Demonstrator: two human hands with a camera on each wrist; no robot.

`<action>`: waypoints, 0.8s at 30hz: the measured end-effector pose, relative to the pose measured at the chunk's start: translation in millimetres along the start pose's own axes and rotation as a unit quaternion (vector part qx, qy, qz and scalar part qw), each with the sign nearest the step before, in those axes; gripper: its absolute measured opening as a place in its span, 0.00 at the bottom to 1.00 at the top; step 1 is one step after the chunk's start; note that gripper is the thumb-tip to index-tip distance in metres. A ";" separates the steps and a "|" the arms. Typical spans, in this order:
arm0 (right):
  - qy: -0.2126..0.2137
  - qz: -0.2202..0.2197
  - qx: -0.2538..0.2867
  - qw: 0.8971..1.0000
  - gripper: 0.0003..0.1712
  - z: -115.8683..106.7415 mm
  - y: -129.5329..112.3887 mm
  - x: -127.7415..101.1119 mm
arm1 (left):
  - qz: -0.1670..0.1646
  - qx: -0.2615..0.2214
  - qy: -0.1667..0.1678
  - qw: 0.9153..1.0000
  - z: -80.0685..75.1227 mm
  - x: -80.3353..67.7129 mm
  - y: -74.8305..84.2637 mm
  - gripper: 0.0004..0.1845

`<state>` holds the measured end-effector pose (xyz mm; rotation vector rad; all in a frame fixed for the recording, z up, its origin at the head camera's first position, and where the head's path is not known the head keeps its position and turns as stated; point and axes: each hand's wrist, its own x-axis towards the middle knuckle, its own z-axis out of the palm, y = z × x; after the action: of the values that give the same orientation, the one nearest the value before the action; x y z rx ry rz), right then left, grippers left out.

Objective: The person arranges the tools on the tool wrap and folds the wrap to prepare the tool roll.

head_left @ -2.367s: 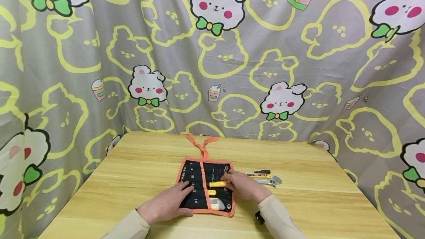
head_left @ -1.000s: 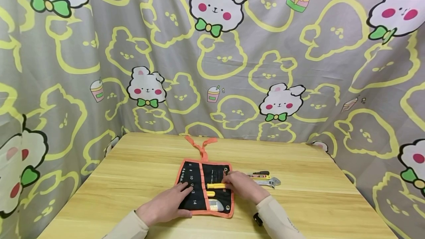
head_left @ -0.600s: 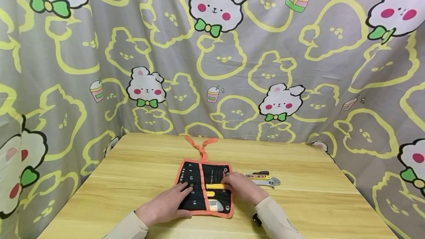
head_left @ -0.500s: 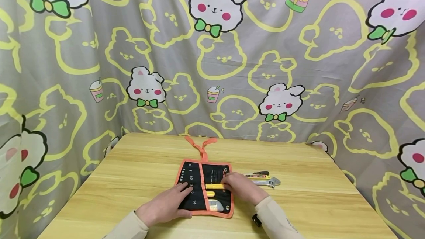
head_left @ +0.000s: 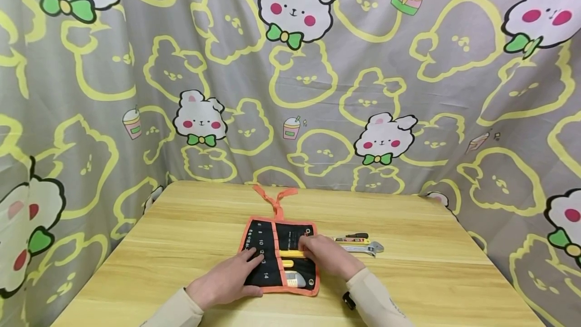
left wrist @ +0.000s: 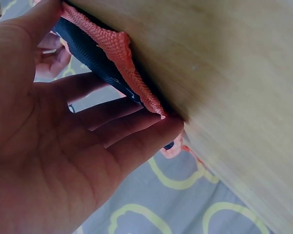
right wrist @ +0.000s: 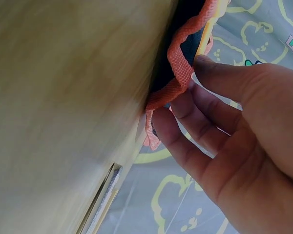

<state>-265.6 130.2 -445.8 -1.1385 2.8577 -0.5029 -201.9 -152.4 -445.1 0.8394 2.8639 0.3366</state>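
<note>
- Tool roll (head_left: 267, 236): open on your counter (head_left: 181, 231); left hand (head_left: 227, 277) rests on it, fingers extended.
- Yellow handle (head_left: 289, 254): at the pocket edge, pinched by your right hand (head_left: 332, 255).
- Apparently pocketed: second yellow handle (head_left: 288, 264), grey-and-yellow tool (head_left: 296, 280).
- Outside: adjustable wrench (head_left: 374, 248), black-handled screwdriver (head_left: 360, 235).

Beige sleeves (head_left: 379, 297), black wrist device (head_left: 349, 301)

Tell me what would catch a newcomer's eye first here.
Likely the curtain behind the table, with its white cartoon rabbits. Next, the black pouch on the table: the left hand rests on it, and the right hand holds a yellow handle there. A silver wrench lies right of the pouch.
</note>
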 end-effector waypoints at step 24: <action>0.002 0.006 -0.006 1.000 0.05 0.6 -0.8 -0.5 | 0.006 0.011 0.011 1.000 1.4 -0.5 -0.2 0.44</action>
<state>-264.6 129.8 -446.2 -1.1216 2.8736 -0.4899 -201.3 -152.6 -446.4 0.8638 2.8884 0.3170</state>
